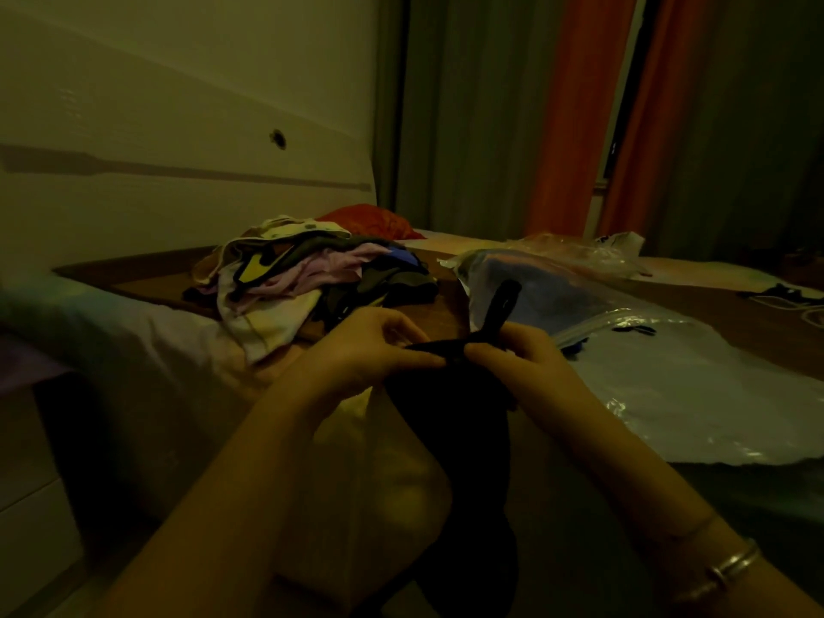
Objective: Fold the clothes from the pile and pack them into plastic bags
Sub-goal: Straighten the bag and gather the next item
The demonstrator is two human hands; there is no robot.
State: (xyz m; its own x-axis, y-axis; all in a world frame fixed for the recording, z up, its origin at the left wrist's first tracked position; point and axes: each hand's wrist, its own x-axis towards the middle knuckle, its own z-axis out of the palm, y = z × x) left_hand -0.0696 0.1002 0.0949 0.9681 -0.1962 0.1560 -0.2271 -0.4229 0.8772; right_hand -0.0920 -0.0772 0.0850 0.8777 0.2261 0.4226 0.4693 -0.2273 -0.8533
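Note:
A dark garment [463,439] hangs in front of me over the bed's near edge. My left hand [370,345] and my right hand [517,354] pinch its upper edge close together, and a dark strap end sticks up between them. The pile of mixed clothes [303,278] lies on the bed behind my hands, to the left. A clear plastic bag [548,292] holding bluish clothes lies to the right of the pile. A flat plastic bag [695,390] lies spread out to the right of my right hand.
A red cushion [370,220] sits behind the pile by the white headboard [178,140]. More crumpled plastic [597,247] lies at the back right. Orange and grey curtains [575,113] hang behind the bed. A small dark item [784,294] lies at the far right.

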